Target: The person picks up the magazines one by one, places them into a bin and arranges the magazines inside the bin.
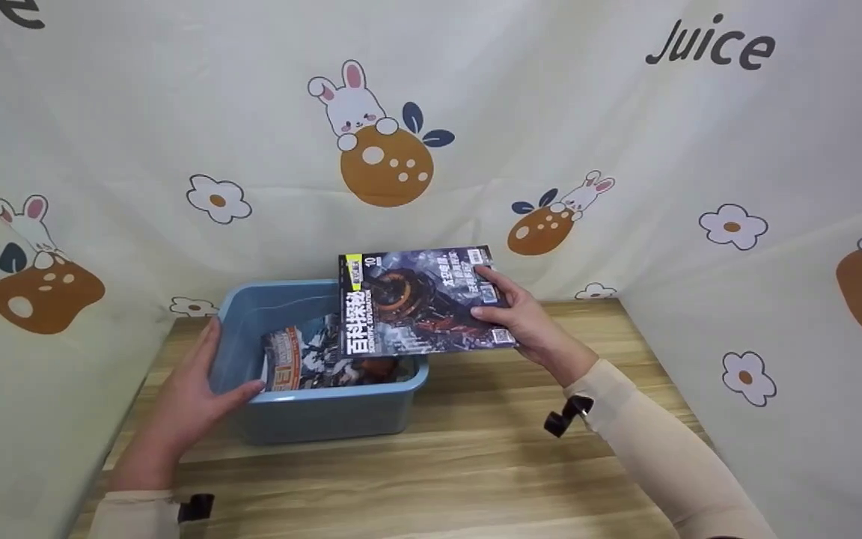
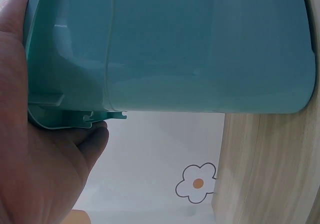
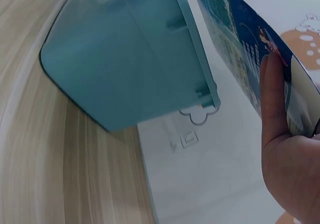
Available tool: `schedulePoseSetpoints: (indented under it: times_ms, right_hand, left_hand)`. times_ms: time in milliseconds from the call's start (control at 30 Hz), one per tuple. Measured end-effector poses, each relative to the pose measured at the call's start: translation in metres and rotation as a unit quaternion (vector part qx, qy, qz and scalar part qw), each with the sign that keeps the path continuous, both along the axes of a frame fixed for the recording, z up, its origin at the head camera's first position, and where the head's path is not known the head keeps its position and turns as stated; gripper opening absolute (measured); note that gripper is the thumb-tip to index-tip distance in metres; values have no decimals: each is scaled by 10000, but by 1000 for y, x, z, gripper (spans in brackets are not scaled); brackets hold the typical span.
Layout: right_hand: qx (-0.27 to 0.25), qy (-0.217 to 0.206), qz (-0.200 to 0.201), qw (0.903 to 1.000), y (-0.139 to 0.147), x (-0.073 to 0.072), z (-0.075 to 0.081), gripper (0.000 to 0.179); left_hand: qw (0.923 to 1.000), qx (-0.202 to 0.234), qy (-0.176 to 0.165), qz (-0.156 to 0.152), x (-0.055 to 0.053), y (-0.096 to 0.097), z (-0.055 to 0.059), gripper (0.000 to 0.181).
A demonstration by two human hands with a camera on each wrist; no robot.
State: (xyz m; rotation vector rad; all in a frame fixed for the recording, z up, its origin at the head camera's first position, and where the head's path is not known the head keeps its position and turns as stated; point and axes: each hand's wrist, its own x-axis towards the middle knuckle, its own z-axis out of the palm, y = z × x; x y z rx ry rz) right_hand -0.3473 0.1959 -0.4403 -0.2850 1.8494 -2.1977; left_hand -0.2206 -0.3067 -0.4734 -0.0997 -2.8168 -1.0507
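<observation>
A blue plastic bin (image 1: pixel 326 419) stands on the wooden table, toward the left. My left hand (image 1: pixel 188 400) grips its left side, thumb at the front corner of the rim and fingers along the outer wall. Between thumb and fingers, my right hand (image 1: pixel 534 322) holds a magazine (image 1: pixel 420 303) by its right edge. That magazine has a dark cover with orange machinery and white Chinese lettering, and it overlaps the bin's right part from above. Inside the bin lies another magazine (image 1: pixel 292 359), partly hidden beneath the held one. The right wrist view shows the held magazine's underside (image 3: pixel 250 44), with fingers against it.
A pale curtain (image 1: pixel 274 142) printed with rabbits, oranges and flowers hangs behind and along both sides of the table. Bare wooden tabletop (image 1: pixel 491 449) extends in front of the bin and to its right.
</observation>
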Motion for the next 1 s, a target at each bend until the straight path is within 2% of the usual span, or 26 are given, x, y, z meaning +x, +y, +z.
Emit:
schedulePoseSetpoints:
  times_ms: [267,667,1000]
  right_hand:
    - [-29,5,-120,9999,-21,4,3,87]
    - [108,79,-83,9999,-46,10,3,86]
    - [-12,394,133,9991,-73,15,3,90]
  left_hand:
    - [10000,-26,-40,21,1,0,0,132]
    - [9999,-5,-158,68,0,2,0,133]
    - [9999,81,-145,15,1,1,1,133]
